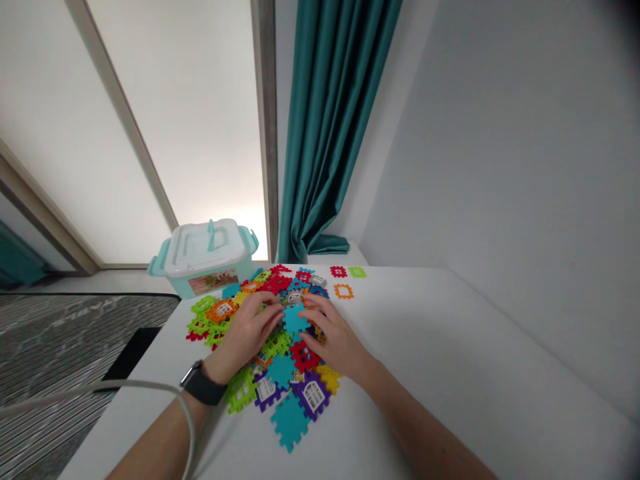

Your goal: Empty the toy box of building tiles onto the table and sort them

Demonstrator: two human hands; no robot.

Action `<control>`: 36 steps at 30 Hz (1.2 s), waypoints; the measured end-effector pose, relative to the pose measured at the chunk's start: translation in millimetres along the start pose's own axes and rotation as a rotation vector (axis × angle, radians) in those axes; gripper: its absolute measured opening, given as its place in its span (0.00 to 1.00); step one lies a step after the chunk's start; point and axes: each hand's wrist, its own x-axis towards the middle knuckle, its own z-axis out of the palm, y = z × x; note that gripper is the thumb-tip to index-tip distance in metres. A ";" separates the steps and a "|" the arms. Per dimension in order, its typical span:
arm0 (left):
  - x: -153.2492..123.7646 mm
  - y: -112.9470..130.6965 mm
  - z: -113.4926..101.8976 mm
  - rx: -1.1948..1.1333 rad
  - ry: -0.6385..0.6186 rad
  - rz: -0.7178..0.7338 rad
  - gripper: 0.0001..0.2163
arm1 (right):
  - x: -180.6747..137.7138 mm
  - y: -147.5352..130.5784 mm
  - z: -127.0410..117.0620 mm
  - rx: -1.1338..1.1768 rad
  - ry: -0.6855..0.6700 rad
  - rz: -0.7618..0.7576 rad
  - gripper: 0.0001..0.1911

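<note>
A pile of colourful interlocking plastic tiles [275,343] with toothed edges lies on the white table. Over its middle, my right hand [336,338] reaches in from the right. Its thumb and fingers are at the right side of a light blue square tile [295,321]. My left hand [253,328], with a dark watch [201,385] on the wrist, is at the left of that tile. Its fingers are bent and close together, and what they hold, if anything, is hidden. Nearest me lie a larger turquoise tile [291,421] and a purple window tile [313,395].
A lidded light blue plastic box [210,250] stands at the table's back left. Loose frame tiles, one orange [344,291], lie right of the pile. A pale cable [145,384] crosses my left forearm. Behind hangs a teal curtain [330,133]; a wall [500,167] stands right.
</note>
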 end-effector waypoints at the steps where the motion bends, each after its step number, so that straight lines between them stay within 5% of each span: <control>1: 0.1 0.7 -0.4 0.004 0.004 0.006 0.07 | 0.0 0.6 0.2 0.001 -0.007 -0.013 0.19; 8: 2.5 3.4 -3.3 -0.062 -0.032 -0.019 0.08 | -0.4 5.4 0.4 -0.067 0.052 -0.054 0.21; 13: 0.5 3.3 -0.4 -0.078 -0.106 -0.016 0.22 | -0.2 7.2 -0.6 -0.081 0.087 -0.061 0.22; 36: 2.8 5.5 -2.7 -0.032 -0.135 -0.034 0.21 | 2.4 14.6 -9.9 -0.070 0.092 -0.003 0.14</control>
